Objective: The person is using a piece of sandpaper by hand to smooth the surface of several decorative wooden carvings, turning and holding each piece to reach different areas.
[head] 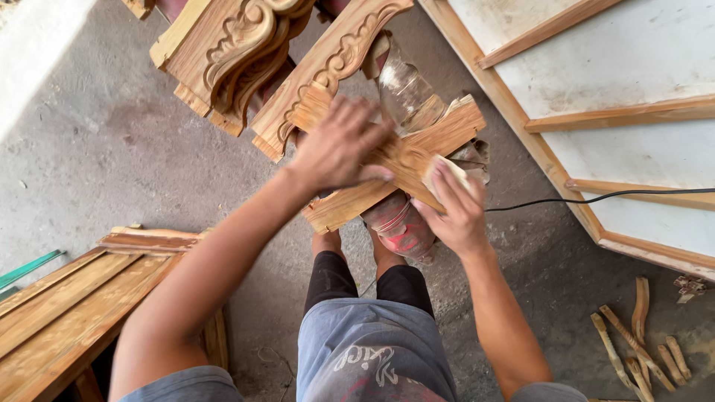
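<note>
A flat carved wooden piece (454, 128) lies tilted across the middle of the view, above my knees. My left hand (339, 143) presses down on its upper part, fingers spread over the wood. My right hand (456, 212) grips a small pale sanding pad (441, 173) and holds it against the lower right side of the same piece. A clear plastic bottle with a reddish base (402, 223) stands under the wood, between my legs.
Ornate carved wooden parts (246, 45) stack at the top centre. Wooden planks (67, 313) lie at the lower left. A large white framed panel (618, 112) leans at the right, a black cable (596, 197) crossing it. Small wood scraps (640, 342) litter the concrete floor.
</note>
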